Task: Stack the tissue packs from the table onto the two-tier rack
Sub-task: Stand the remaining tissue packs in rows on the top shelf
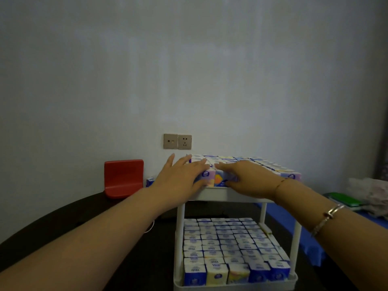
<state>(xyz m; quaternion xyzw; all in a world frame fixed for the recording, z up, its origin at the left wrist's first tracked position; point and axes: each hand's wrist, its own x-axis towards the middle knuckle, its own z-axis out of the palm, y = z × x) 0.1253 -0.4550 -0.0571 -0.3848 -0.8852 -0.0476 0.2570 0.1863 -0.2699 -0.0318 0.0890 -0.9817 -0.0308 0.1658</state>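
Both grips flat, unclenched: left hand [180, 175] and right hand [249, 177] pressing soft, light tissue packs [218, 179] under my palms; pinch short ends.

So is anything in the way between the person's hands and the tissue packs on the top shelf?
Nothing visible is. The left hand and right hand already rest on the front packs of the rack's top tier, fingers laid flat over them. One more pack lies on the table behind the left hand, beside the red holder.
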